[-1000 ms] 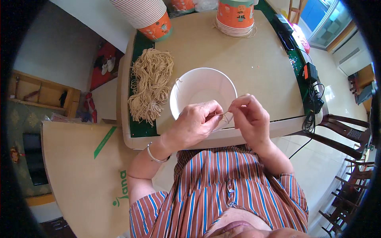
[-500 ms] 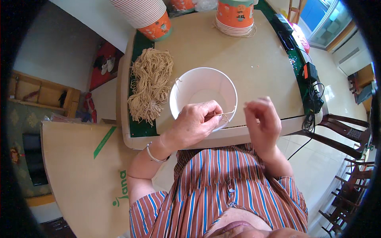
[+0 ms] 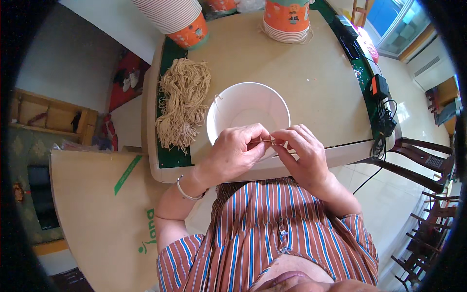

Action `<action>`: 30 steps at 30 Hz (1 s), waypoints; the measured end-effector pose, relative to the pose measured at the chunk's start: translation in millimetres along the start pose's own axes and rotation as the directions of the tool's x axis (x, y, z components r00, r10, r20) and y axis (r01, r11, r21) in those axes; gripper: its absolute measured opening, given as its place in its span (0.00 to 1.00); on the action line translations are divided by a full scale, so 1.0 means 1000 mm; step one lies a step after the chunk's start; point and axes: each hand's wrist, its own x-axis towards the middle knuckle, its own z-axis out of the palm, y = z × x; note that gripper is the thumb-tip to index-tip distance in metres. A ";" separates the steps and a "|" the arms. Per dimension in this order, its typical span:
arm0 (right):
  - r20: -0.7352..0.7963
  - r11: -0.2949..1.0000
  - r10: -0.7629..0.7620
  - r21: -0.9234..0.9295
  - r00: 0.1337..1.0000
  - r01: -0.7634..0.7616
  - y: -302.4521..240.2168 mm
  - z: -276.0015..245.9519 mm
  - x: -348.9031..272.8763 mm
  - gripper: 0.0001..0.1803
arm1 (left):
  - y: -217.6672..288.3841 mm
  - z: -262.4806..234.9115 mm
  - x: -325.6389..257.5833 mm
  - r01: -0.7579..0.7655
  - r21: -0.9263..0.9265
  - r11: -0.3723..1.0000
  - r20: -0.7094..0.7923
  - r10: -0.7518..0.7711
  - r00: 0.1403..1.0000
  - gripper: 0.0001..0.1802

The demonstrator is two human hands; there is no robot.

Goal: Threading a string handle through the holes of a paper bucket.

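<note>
A white paper bucket (image 3: 243, 104) stands on the table just in front of me, its open mouth facing up. Over its near rim my left hand (image 3: 238, 146) pinches a thin beige cord (image 3: 263, 141). My right hand (image 3: 304, 152) meets it there, thumb and forefinger closed on the same cord at the bucket's near right rim. Another short bit of cord (image 3: 217, 99) loops over the left side of the rim. To the bucket's left lies a loose bundle of beige cords (image 3: 185, 102). The fingers partly hide the cord between my hands.
Stacked orange-and-green paper buckets (image 3: 182, 24) lean at the far left, and another stack (image 3: 287, 22) stands at the far edge. Black cables and adapters (image 3: 382, 112) run along the right edge. A large cardboard sheet (image 3: 102, 204) is at the left, a dark wooden chair (image 3: 418, 163) at the right.
My right hand has moved left from beside the bucket and taken hold of the cord next to my left hand. The left hand keeps its pinch at nearly the same place.
</note>
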 end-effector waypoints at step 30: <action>0.146 0.996 0.087 0.009 0.986 -0.089 -0.002 -0.012 0.009 0.06 | -0.005 -0.003 0.014 -0.366 0.392 0.844 -0.102 0.435 0.894 0.08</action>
